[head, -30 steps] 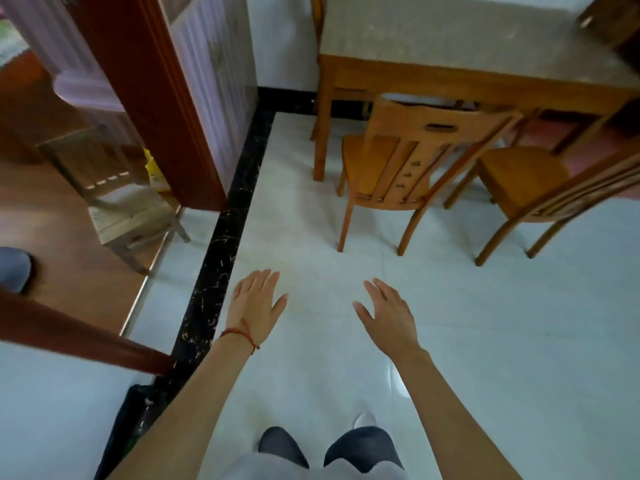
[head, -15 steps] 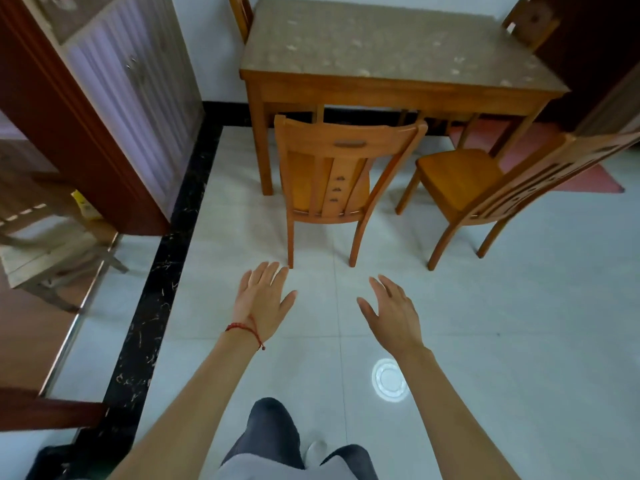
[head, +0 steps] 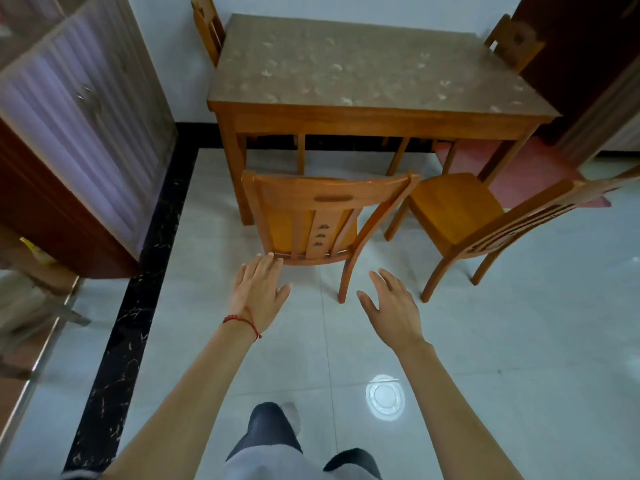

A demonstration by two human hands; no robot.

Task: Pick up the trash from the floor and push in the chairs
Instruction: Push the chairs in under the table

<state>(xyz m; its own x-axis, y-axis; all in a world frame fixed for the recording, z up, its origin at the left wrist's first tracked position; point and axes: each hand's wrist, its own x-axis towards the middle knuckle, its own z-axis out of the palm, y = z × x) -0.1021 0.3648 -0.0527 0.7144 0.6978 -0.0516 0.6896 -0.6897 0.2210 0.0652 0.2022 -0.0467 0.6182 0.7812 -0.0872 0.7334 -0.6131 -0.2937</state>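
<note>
Hands, left (head: 259, 296) and right (head: 393, 308), reach spread and empty toward the near chair (head: 325, 216), which stands pulled out from the tabletop (head: 363, 74).

Soft even daylight, dim at top right; round lamp glare on glossy floor (head: 450, 341) just behind table (head: 363, 74), left of table motion-blurred, wide-angle bending at edges, faint chair-leg shadows
</note>
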